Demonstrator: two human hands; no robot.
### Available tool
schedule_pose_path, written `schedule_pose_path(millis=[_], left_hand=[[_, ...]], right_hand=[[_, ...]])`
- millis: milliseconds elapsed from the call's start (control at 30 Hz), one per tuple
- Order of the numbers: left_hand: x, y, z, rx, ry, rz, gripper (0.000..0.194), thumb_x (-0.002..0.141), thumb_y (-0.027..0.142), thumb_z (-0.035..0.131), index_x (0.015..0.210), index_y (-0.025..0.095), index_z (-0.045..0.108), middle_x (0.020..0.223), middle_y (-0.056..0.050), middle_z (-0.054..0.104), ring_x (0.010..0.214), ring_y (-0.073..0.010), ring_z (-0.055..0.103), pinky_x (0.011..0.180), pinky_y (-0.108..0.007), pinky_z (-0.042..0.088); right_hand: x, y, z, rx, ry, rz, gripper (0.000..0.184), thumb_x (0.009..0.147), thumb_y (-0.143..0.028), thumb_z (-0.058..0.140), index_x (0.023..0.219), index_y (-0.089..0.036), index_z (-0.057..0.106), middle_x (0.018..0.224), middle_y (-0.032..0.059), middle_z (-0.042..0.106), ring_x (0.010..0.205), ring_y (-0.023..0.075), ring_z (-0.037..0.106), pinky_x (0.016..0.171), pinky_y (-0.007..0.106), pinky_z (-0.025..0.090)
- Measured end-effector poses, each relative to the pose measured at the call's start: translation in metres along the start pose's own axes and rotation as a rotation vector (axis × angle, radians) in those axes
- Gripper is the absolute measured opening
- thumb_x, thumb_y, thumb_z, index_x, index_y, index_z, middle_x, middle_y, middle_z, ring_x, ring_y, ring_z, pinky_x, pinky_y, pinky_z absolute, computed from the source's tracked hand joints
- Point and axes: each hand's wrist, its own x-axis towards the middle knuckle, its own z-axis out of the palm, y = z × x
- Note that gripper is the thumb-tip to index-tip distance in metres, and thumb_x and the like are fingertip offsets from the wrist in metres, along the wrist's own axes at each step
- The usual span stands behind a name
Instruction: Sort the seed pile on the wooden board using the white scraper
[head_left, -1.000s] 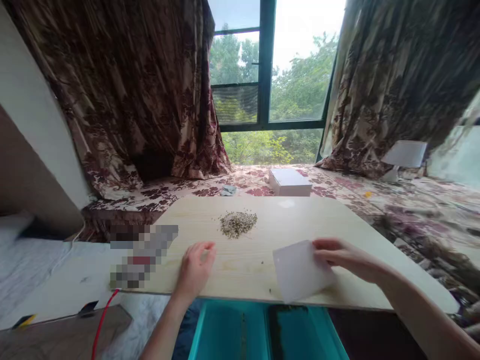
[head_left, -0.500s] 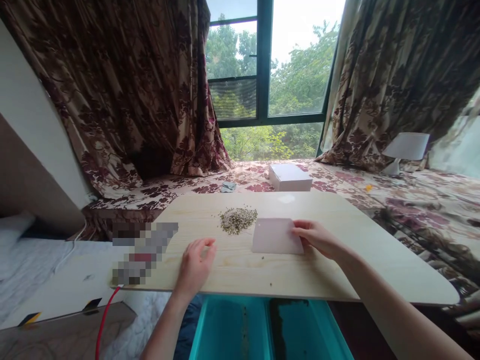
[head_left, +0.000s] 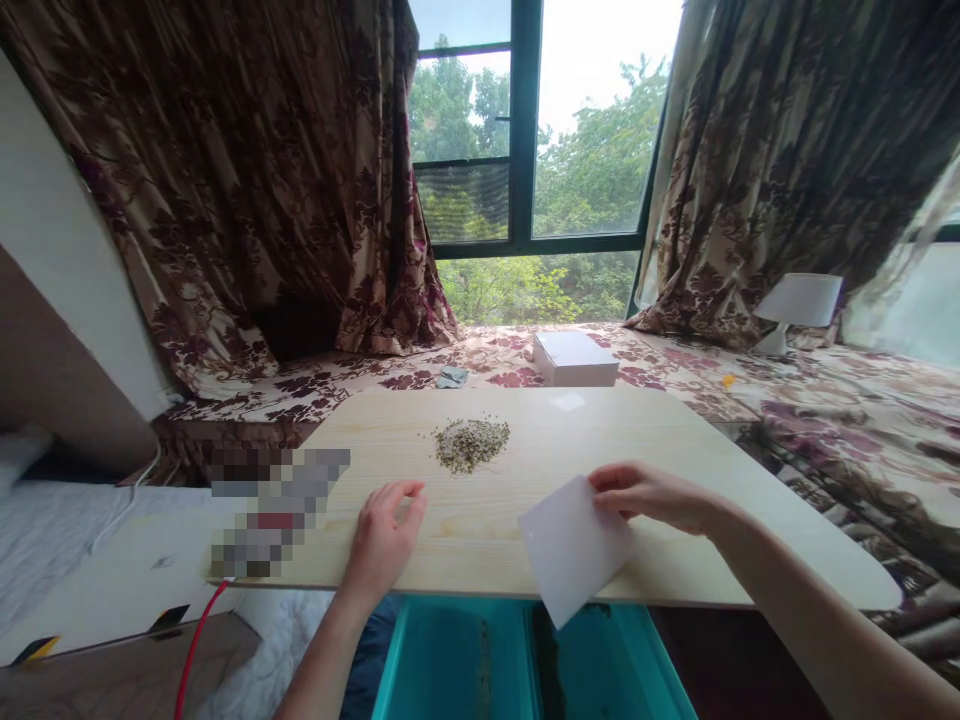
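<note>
My right hand (head_left: 626, 492) pinches the upper right corner of a thin white card (head_left: 574, 550), which is tilted with its lower corner over the table's front edge, above a turquoise bin. My left hand (head_left: 386, 525) lies on the light wooden table (head_left: 712, 520), thumb apart from the other fingers, holding nothing. Beyond both hands, a pile of small mixed green and pale grains (head_left: 471, 445) is spread on the tabletop. Below the front edge sits the turquoise bin (head_left: 435, 660), split by a divider; a pale streak shows in its left part and a dark streak in its right.
A blurred-out object (head_left: 281, 515) with a red cable (head_left: 193, 640) lies at the table's left end. On the cloth-covered window ledge stand a white box (head_left: 575, 358) and a lamp (head_left: 799, 300), with a small grey cloth (head_left: 452, 377) nearby.
My right hand has drawn the card back toward me and turned it, so its lower corner now hangs past the front edge. My left hand has stayed on the table.
</note>
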Motion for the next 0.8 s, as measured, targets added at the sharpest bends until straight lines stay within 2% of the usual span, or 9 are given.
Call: schedule_pose_path(millis=[100, 200, 300, 367, 467, 600, 800], left_hand=[[-0.001, 0.003, 0.0, -0.004, 0.008, 0.009, 0.026, 0.082, 0.036, 0.051, 0.089, 0.019, 0.069, 0.096, -0.007, 0.071, 0.099, -0.0233, 0.061, 0.093, -0.042, 0.047], [-0.001, 0.005, 0.0, -0.006, 0.022, 0.018, 0.023, 0.082, 0.033, 0.051, 0.089, 0.019, 0.069, 0.095, -0.007, 0.071, 0.098, -0.0225, 0.062, 0.093, -0.041, 0.048], [-0.001, 0.006, 0.0, -0.006, 0.029, 0.008, 0.023, 0.082, 0.033, 0.051, 0.089, 0.019, 0.069, 0.096, -0.007, 0.071, 0.098, -0.0228, 0.062, 0.092, -0.041, 0.049], [-0.001, 0.005, 0.0, -0.012, 0.024, 0.001, 0.024, 0.083, 0.033, 0.051, 0.09, 0.019, 0.068, 0.097, -0.008, 0.071, 0.099, -0.0231, 0.061, 0.092, -0.042, 0.049], [-0.002, 0.006, 0.0, -0.021, 0.016, -0.008, 0.024, 0.083, 0.034, 0.05, 0.091, 0.019, 0.068, 0.098, -0.008, 0.071, 0.1, -0.0232, 0.061, 0.093, -0.042, 0.049], [-0.002, 0.007, -0.001, -0.019, 0.02, -0.005, 0.024, 0.083, 0.033, 0.05, 0.091, 0.019, 0.068, 0.098, -0.008, 0.071, 0.1, -0.0234, 0.061, 0.094, -0.043, 0.048], [-0.002, 0.007, -0.001, -0.027, 0.025, -0.001, 0.023, 0.083, 0.032, 0.051, 0.091, 0.019, 0.068, 0.098, -0.008, 0.071, 0.1, -0.0233, 0.062, 0.095, -0.043, 0.048]], right_hand=[[-0.012, 0.003, -0.007, 0.054, 0.039, -0.023, 0.028, 0.063, -0.038, 0.075, 0.08, -0.016, 0.076, 0.076, 0.0055, 0.071, 0.069, 0.0181, 0.062, 0.064, 0.028, 0.048], [-0.003, 0.01, -0.008, 0.198, 0.268, -0.09, 0.034, 0.061, -0.042, 0.077, 0.085, -0.017, 0.077, 0.085, 0.0085, 0.074, 0.077, 0.0222, 0.066, 0.071, 0.032, 0.053], [0.02, 0.018, 0.001, 0.337, 0.514, -0.144, 0.031, 0.057, -0.039, 0.077, 0.082, -0.018, 0.077, 0.085, 0.009, 0.075, 0.079, 0.0234, 0.068, 0.074, 0.034, 0.054], [0.037, 0.02, 0.01, 0.387, 0.585, -0.162, 0.029, 0.058, -0.035, 0.076, 0.082, -0.019, 0.076, 0.084, 0.0089, 0.076, 0.079, 0.0234, 0.068, 0.073, 0.034, 0.055], [0.054, 0.019, 0.026, 0.43, 0.616, -0.195, 0.028, 0.06, -0.032, 0.074, 0.085, -0.019, 0.075, 0.084, 0.0081, 0.076, 0.08, 0.0232, 0.069, 0.072, 0.033, 0.055], [0.063, 0.009, 0.043, 0.445, 0.614, -0.231, 0.028, 0.061, -0.031, 0.073, 0.086, -0.018, 0.075, 0.088, 0.0084, 0.076, 0.082, 0.024, 0.069, 0.071, 0.034, 0.055], [0.074, 0.004, 0.055, 0.343, 0.601, -0.301, 0.033, 0.065, -0.038, 0.07, 0.089, -0.016, 0.073, 0.088, 0.0094, 0.075, 0.083, 0.0255, 0.069, 0.068, 0.034, 0.055]])
